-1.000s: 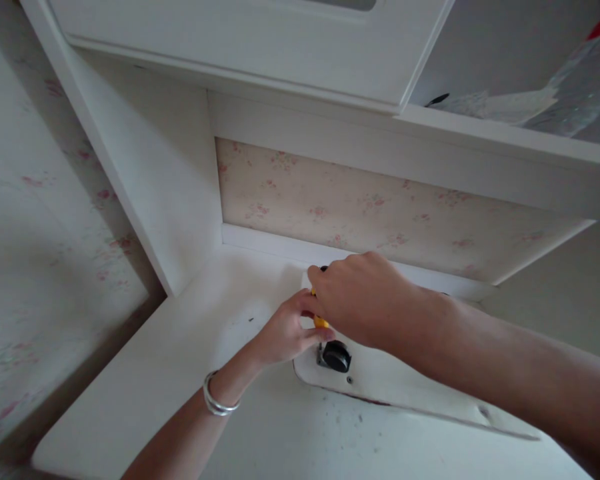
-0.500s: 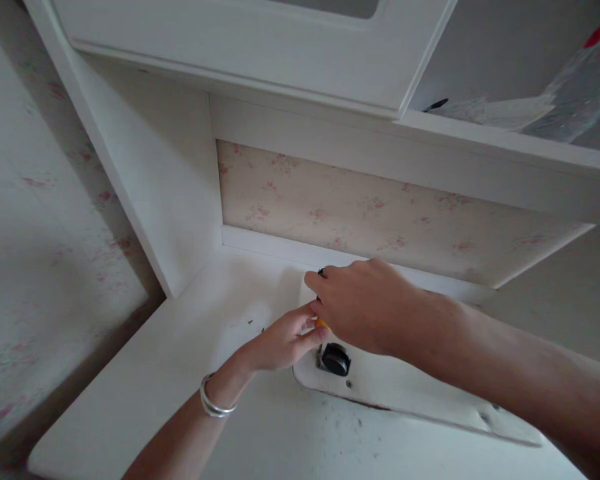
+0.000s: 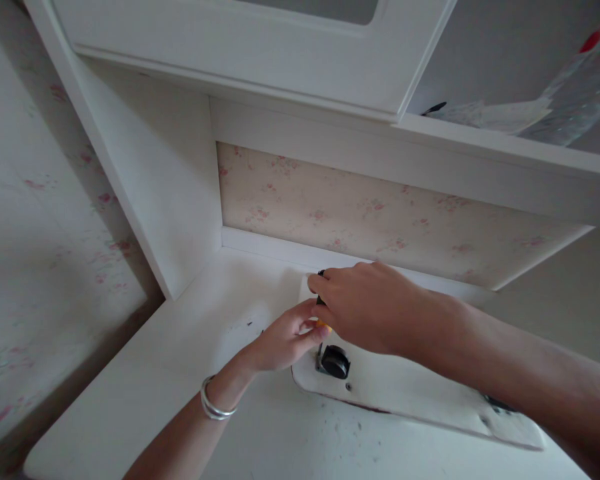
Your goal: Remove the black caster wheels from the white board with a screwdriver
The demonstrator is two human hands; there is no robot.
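Note:
A screwdriver [image 3: 323, 326] with an orange and black handle stands roughly upright over a white board [image 3: 410, 395]. My right hand [image 3: 367, 307] wraps round the top of its handle from the right. From the left, my left hand [image 3: 285, 339] pinches the lower, orange part between thumb and fingers. Its thin shaft drops to the mounting plate of a black caster wheel [image 3: 336, 362] near the board's left end. The tip is too small to make out. A screw hole [image 3: 349, 387] shows in the board beside the wheel.
The board lies on a white desktop [image 3: 180, 373] with dark specks [image 3: 359, 427] in front. A white cabinet door [image 3: 240, 57] hangs overhead, beside an open shelf with a clear plastic bag [image 3: 580, 93]. A white side panel [image 3: 145, 160] rises at left.
My right hand has turned slightly on the handle and its fingers have shifted a little. The left hand keeps its pinch, and the wheel and board stay in place.

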